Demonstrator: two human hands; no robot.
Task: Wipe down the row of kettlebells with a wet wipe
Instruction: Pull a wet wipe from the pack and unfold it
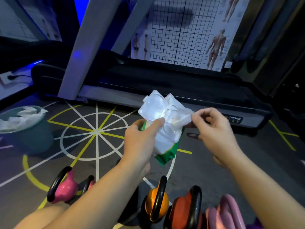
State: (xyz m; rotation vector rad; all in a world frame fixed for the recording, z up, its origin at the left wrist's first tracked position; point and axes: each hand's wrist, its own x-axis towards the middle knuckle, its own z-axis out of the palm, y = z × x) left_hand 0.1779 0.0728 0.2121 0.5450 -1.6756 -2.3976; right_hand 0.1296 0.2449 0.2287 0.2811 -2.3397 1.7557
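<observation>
Only legible text: "STRONG" in yellow-white caps on a dark label, on the right end of the treadmill side rail. A smaller line under it is too blurred to read. Captions on the muscle chart on the wall are too small. Print on the green wipe pack is unreadable.

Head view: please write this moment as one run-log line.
left hand holds green plastic wet-wipe pack | right hand pinches white wet wipe | coloured kettlebells untouched
</observation>
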